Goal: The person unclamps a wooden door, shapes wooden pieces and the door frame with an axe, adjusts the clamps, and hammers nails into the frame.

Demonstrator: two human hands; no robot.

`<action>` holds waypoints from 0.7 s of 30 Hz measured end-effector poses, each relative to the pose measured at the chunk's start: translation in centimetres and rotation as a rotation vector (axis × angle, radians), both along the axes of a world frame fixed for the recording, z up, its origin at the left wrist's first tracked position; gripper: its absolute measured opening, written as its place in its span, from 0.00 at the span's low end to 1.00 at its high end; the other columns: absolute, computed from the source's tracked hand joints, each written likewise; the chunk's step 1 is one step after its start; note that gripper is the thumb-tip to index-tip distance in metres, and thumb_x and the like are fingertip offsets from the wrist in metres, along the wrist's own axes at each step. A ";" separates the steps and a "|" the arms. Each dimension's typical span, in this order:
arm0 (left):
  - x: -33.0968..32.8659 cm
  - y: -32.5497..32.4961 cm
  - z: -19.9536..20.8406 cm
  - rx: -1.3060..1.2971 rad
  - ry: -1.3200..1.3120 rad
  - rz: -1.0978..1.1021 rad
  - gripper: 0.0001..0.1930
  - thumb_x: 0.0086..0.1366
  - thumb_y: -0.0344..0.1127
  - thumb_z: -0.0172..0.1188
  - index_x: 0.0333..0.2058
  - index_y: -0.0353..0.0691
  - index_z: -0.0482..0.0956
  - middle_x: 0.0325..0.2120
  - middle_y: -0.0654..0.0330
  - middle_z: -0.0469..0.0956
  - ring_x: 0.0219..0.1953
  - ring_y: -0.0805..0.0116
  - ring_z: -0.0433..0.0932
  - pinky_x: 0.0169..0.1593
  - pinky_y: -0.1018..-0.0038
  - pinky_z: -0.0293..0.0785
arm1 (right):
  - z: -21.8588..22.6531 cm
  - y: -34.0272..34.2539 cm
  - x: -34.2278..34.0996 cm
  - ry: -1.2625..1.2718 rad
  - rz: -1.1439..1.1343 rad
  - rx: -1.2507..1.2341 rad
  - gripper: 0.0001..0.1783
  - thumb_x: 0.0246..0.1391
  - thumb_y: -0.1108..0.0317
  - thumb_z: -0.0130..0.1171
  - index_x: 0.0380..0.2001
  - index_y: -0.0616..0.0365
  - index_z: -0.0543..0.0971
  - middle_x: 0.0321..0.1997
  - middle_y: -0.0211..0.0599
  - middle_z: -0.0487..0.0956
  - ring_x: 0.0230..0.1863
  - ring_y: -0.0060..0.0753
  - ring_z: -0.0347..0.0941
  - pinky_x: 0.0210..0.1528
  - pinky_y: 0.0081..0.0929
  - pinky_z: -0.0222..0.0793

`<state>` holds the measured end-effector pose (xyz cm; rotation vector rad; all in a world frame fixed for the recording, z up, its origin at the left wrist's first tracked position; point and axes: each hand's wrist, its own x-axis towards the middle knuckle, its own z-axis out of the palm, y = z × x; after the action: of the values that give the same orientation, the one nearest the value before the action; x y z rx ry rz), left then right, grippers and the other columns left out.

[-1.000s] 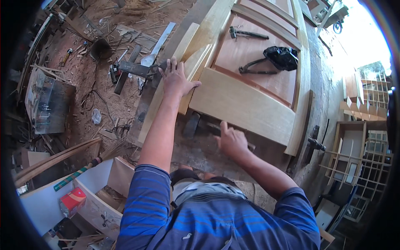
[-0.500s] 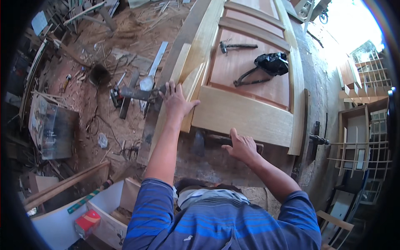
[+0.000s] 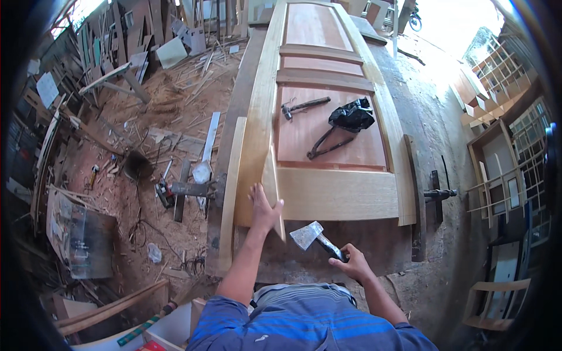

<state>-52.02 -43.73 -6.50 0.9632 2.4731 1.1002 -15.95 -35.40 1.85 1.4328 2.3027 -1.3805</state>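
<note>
A pale wooden panel door [image 3: 339, 193] lies flat on a dark workbench [image 3: 363, 243]. At its near left corner, my left hand [image 3: 265, 212] is closed on a narrow, pointed wood strip [image 3: 273, 181] that lies along the door's edge. My right hand [image 3: 355, 263] grips a hatchet [image 3: 307, 235] by its dark handle, just off the door's near end, the blade turned left toward the strip. On the door's reddish panel rest a hammer [image 3: 307, 105] and a long-handled dark tool [image 3: 331, 144], its far end under a black plastic bag [image 3: 353, 115].
Clamp bars [image 3: 196, 189] jut from the bench on the left, with another clamp [image 3: 439, 193] on the right. Wood scraps and shavings [image 3: 170, 99] litter the floor at left. A dark box-like block [image 3: 88, 240] stands there too. Wooden frames [image 3: 497, 164] line the right side.
My right hand has brought the hatchet out from beside the door's near end. My left hand now grips the pointed strip, which is turned more upright in view. The head view has shifted.
</note>
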 end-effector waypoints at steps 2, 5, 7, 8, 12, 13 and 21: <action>0.5 -0.8 -0.4 0.156 -0.060 -0.078 0.52 0.66 0.44 0.69 0.78 0.27 0.48 0.78 0.31 0.52 0.83 0.35 0.46 0.85 0.47 0.33 | -0.6 0.0 -0.2 0.123 -0.090 -0.109 0.36 0.50 0.47 0.85 0.48 0.61 0.79 0.37 0.40 0.85 0.39 0.31 0.81 0.44 0.34 0.78; 1.1 -0.5 0.9 0.275 -0.140 -0.211 0.50 0.67 0.44 0.69 0.78 0.30 0.50 0.77 0.34 0.57 0.82 0.37 0.49 0.84 0.47 0.34 | 1.4 0.6 -2.3 0.228 -0.140 -0.216 0.31 0.51 0.53 0.85 0.46 0.59 0.77 0.31 0.32 0.81 0.30 0.21 0.77 0.32 0.27 0.73; 1.3 -0.2 1.7 0.247 -0.144 -0.283 0.49 0.67 0.44 0.68 0.78 0.32 0.51 0.77 0.36 0.60 0.82 0.37 0.51 0.84 0.47 0.34 | 2.5 0.6 -3.6 0.265 -0.206 -0.325 0.28 0.53 0.55 0.84 0.45 0.58 0.77 0.29 0.29 0.79 0.26 0.20 0.75 0.28 0.25 0.71; 1.3 -0.6 1.8 0.111 -0.035 -0.259 0.49 0.67 0.44 0.68 0.78 0.32 0.52 0.76 0.37 0.61 0.82 0.37 0.51 0.84 0.48 0.35 | 2.3 0.6 -4.1 0.383 -0.221 -0.406 0.25 0.56 0.58 0.82 0.45 0.57 0.76 0.27 0.28 0.77 0.24 0.19 0.73 0.25 0.23 0.69; 0.9 -1.8 2.0 -0.057 0.052 -0.285 0.48 0.68 0.45 0.67 0.78 0.33 0.52 0.76 0.38 0.61 0.82 0.38 0.51 0.85 0.49 0.35 | 1.7 2.1 -6.3 0.628 -0.277 -0.595 0.18 0.62 0.66 0.76 0.45 0.56 0.75 0.26 0.25 0.74 0.20 0.18 0.71 0.22 0.22 0.68; 1.1 -2.2 2.0 -0.042 0.008 -0.264 0.48 0.68 0.45 0.67 0.79 0.33 0.52 0.76 0.38 0.61 0.82 0.38 0.51 0.85 0.48 0.35 | 2.0 2.3 -6.7 0.642 -0.299 -0.629 0.17 0.63 0.67 0.75 0.45 0.56 0.75 0.25 0.25 0.74 0.19 0.18 0.70 0.21 0.23 0.68; 1.8 -1.2 1.3 0.008 0.044 -0.214 0.49 0.68 0.47 0.65 0.79 0.33 0.50 0.77 0.35 0.59 0.81 0.38 0.53 0.84 0.49 0.36 | 0.3 3.0 -6.0 0.690 -0.304 -0.660 0.18 0.61 0.66 0.75 0.46 0.56 0.77 0.25 0.26 0.75 0.19 0.18 0.71 0.21 0.23 0.69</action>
<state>-50.18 -44.93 -5.22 1.2334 2.3337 1.0300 -21.98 -32.35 2.13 1.2198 1.5965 -2.7308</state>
